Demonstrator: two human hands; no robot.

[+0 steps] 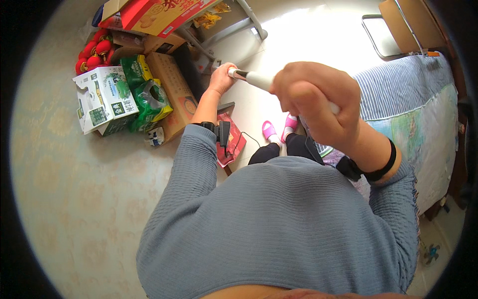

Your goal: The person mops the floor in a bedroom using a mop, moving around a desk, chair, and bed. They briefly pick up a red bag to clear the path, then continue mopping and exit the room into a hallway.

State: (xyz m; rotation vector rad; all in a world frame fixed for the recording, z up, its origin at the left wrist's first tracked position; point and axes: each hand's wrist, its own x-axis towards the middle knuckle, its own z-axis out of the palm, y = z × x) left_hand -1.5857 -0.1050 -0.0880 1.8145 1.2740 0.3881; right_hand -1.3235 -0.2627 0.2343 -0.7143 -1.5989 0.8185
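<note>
Two hands grip one white rod (pixel 259 79) that has a dark band near its far end: the left hand (pixel 222 77) is closed around that far tip, out over the pale floor (pixel 99 199), and the right hand (pixel 313 102) is clenched in a fist around the nearer part, close to the camera, so the rod runs between them above the person's knees. Both sets of fingers are curled tight on the rod, with no gap showing. Two pink slippers (pixel 279 128) stand side by side on the floor below it. Each wrist carries one black band. By the floor's far left corner lie several cartons: one white and green box (pixel 102 97), one green bag (pixel 149 97) beside it, one brown cardboard box (pixel 172 89) and one red and yellow box (pixel 159 15) above them, with a cluster of red balls (pixel 92 52) at the edge. One red flat packet (pixel 231 144) lies near the left forearm. At the right, one bed (pixel 418 114) with a striped and patterned cover reaches toward a metal-framed chair (pixel 398 27).
</note>
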